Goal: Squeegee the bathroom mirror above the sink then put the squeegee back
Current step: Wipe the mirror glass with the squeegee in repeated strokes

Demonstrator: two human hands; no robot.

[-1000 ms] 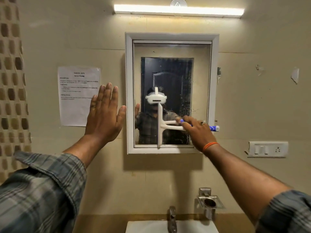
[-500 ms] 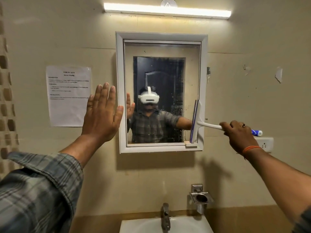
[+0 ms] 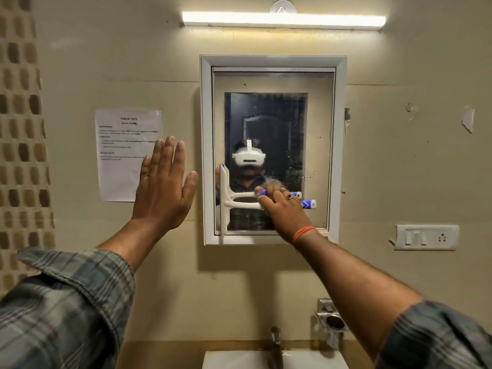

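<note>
Right hand (image 3: 286, 214) grasping white plastic squeegee (image 3: 226, 201) by blue-tipped handle, long blade upright against white-framed mirror (image 3: 274, 129), left edge. Left hand (image 3: 162, 190) flat, fingers straight, released, beside frame.

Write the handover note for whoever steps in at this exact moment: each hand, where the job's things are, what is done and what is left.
Right hand: grips the blue handle of the white plastic squeegee.
Left hand: open, fingers straight, raised in front of the wall left of the mirror; contact unclear.
White-framed rectangular mirror: squeegee blade stands upright against the glass at its lower left edge.
Done: cannot say how much of the glass is wiped; specks and streaks show on the right of the glass.
Left: finish the remaining glass, then put the squeegee back; its place is not in view.
</note>
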